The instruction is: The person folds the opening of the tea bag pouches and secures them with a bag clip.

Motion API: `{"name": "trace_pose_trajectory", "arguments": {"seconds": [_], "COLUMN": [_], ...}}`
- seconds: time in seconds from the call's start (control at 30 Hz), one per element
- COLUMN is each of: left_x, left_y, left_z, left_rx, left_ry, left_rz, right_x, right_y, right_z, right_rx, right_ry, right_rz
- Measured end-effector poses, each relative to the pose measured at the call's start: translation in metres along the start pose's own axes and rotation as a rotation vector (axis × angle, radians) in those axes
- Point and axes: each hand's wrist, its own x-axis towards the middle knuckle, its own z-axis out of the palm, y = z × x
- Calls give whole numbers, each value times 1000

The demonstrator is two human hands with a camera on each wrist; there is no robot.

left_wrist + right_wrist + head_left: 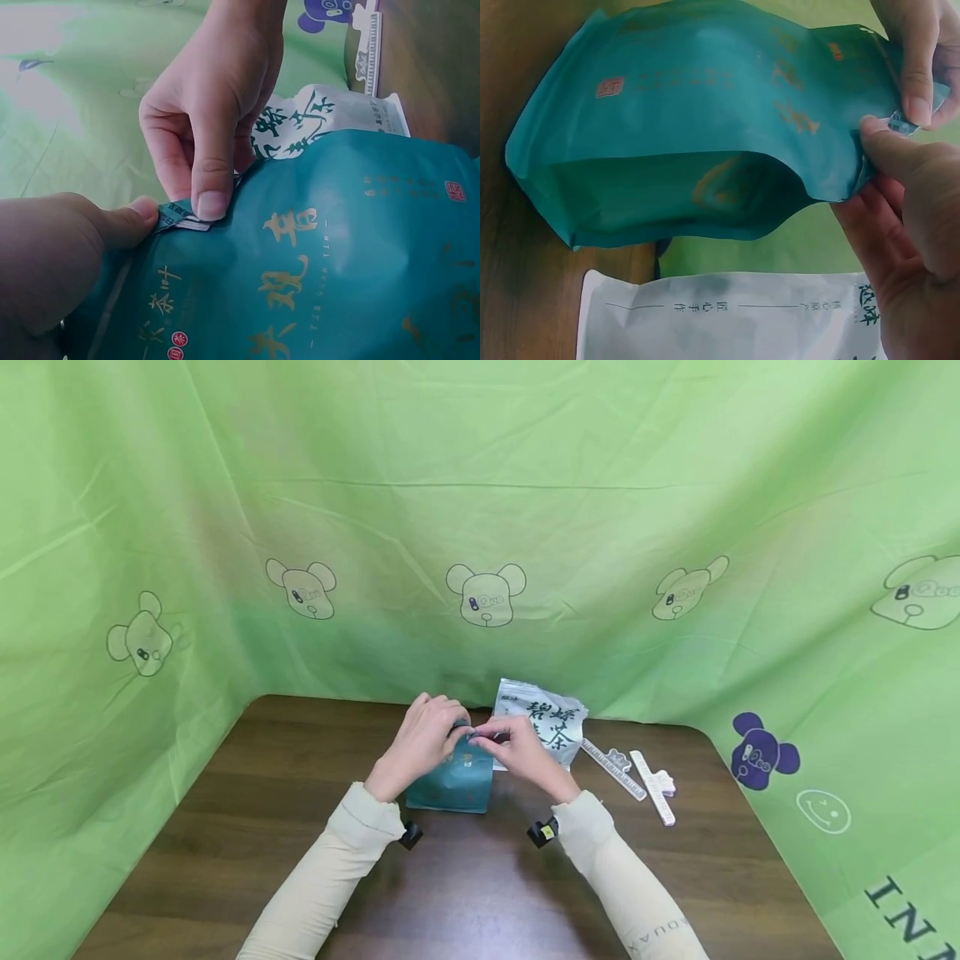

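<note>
From where I stand, both hands meet at the top edge of a teal tea bag (450, 787), which stands on the desk (300, 768) just below them. The left hand (420, 743) pinches that edge, its thumb on the front; right beside it, the right hand (525, 752) pinches a small folded bit (175, 214) of the edge between thumb and fingers. The thumbs are close together. Just beyond the right hand, partly hidden by it, is a silvery-white bag (561, 714) with dark characters. Off to that hand's right lie a ruler-marked strip (611, 767) and, farther out, a second white strip (654, 787).
</note>
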Motion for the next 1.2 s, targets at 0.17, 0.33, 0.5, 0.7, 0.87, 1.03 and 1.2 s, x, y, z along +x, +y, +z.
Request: {"name": "trace_pose_trajectory", "arguments": {"seconds": [0.17, 0.33, 0.5, 0.7, 0.87, 1.03, 1.2], "left_x": [0, 1, 2, 3, 1, 0, 2], "left_y": [0, 0, 0, -1, -1, -1, -1], "left_z": [-1, -5, -8, -9, -8, -9, -14], "left_rx": [-8, -6, 2, 10, 7, 4, -64], "left_ry": [-18, -45, -76, -75, -42, -44, -111], "left_rz": [-4, -6, -9, -11, 3, -13, -40], "right_x": [0, -4, -6, -5, -1, 6, 8], "right_y": [2, 2, 3, -3, -31, -40, -16], "right_z": [2, 4, 6, 5, 1, 4, 11], "right_rx": [-12, 49, 78, 34, 8, 17, 14], "right_ry": [27, 56, 81, 74, 78, 113, 155], "right_rz": [-45, 21, 59, 48, -12, -87, -95]}}
